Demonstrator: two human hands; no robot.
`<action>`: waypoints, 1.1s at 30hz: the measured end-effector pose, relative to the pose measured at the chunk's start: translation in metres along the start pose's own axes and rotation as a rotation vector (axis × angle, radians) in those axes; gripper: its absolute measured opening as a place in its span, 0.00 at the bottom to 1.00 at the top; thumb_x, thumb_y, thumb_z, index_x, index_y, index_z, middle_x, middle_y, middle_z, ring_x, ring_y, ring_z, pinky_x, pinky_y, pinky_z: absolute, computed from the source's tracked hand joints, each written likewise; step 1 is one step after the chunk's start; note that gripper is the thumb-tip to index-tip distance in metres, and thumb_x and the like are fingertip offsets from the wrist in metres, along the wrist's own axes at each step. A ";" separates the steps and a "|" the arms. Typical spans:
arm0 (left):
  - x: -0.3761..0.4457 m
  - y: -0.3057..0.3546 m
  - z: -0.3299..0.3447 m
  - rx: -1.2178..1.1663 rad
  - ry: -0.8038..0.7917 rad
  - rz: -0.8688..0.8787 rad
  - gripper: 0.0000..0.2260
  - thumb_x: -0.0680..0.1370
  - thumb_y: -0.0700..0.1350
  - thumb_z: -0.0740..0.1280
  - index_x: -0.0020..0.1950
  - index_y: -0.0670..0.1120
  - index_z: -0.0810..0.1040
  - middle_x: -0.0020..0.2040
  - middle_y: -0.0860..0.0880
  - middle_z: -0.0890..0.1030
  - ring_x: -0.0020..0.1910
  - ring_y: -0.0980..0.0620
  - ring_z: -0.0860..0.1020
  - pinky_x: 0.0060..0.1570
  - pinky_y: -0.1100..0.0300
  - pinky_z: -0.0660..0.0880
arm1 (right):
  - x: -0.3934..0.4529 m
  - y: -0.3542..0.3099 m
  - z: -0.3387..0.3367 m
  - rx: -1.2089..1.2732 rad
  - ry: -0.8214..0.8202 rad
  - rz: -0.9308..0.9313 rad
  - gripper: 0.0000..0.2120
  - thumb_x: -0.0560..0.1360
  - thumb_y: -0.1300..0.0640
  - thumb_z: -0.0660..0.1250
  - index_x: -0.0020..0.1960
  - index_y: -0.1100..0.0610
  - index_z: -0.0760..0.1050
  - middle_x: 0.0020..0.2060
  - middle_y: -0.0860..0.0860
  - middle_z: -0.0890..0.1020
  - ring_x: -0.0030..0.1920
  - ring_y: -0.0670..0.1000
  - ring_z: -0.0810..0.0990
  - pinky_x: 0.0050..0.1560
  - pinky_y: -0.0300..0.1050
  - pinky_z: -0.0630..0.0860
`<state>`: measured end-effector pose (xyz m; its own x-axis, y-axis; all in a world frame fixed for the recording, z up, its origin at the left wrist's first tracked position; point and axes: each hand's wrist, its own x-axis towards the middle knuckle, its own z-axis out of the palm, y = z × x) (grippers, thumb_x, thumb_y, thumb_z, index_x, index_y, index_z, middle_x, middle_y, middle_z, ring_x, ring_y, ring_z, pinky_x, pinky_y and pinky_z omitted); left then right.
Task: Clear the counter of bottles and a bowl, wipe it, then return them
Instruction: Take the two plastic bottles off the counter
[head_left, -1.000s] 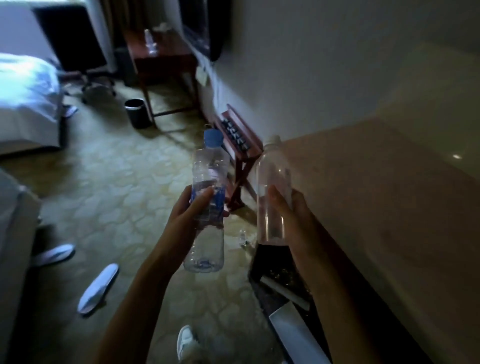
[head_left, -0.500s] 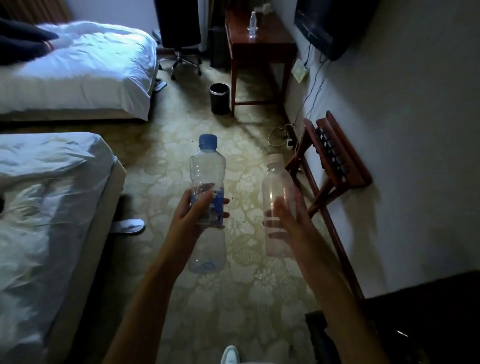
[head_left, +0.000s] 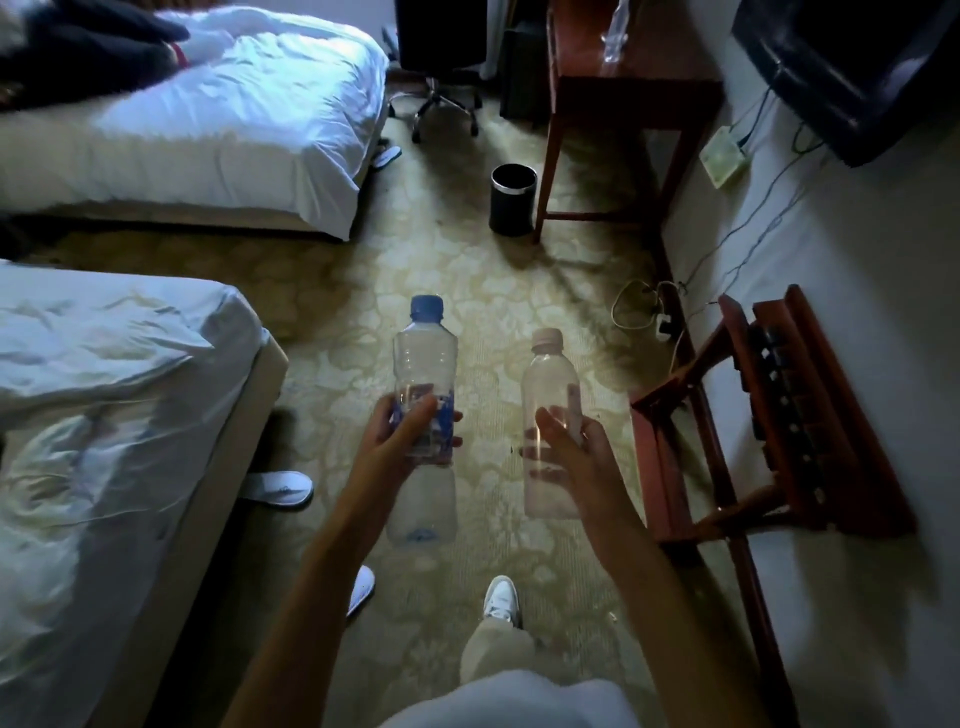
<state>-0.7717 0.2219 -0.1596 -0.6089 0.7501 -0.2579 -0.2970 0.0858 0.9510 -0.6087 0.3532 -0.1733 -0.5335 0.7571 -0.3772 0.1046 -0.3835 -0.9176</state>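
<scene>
Each hand's grip circles its upright bottle's middle: left hand (head_left: 402, 441) blue-capped bottle (head_left: 425, 358), right hand (head_left: 571, 452) pale-capped bottle (head_left: 548, 384).

The left hand (head_left: 400, 441) grips a clear plastic bottle with a blue cap (head_left: 425, 384) upright; the right hand (head_left: 576, 447) grips a clear plastic bottle with a pale cap (head_left: 548, 384) beside it, above patterned yellow carpet (head_left: 457, 260) between a white-sheeted bed (head_left: 104, 389) and a folding wooden luggage rack (head_left: 769, 415).

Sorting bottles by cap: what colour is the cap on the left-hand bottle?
Blue cap, clearest in the head view.
</scene>
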 end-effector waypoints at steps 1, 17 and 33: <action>0.024 0.014 0.002 0.009 0.007 0.015 0.22 0.74 0.56 0.68 0.64 0.46 0.73 0.52 0.42 0.84 0.46 0.44 0.84 0.41 0.56 0.80 | 0.025 -0.015 0.004 -0.006 -0.015 -0.006 0.39 0.63 0.43 0.77 0.67 0.60 0.69 0.51 0.56 0.84 0.44 0.52 0.86 0.39 0.45 0.80; 0.416 0.095 -0.040 -0.040 0.037 -0.033 0.21 0.77 0.54 0.67 0.66 0.45 0.72 0.54 0.41 0.84 0.47 0.43 0.84 0.43 0.54 0.79 | 0.403 -0.133 0.091 -0.130 -0.018 0.036 0.46 0.57 0.32 0.75 0.66 0.58 0.71 0.52 0.54 0.83 0.47 0.52 0.86 0.43 0.48 0.80; 0.856 0.230 -0.036 0.084 -0.173 -0.035 0.20 0.76 0.53 0.67 0.65 0.47 0.72 0.54 0.43 0.84 0.48 0.44 0.85 0.41 0.59 0.79 | 0.778 -0.281 0.171 -0.018 0.113 0.007 0.32 0.65 0.42 0.72 0.64 0.51 0.68 0.56 0.52 0.82 0.48 0.48 0.85 0.51 0.47 0.79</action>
<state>-1.3880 0.8601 -0.1678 -0.4612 0.8468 -0.2649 -0.2490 0.1631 0.9547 -1.1966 0.9596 -0.1876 -0.4350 0.8093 -0.3947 0.1241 -0.3802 -0.9165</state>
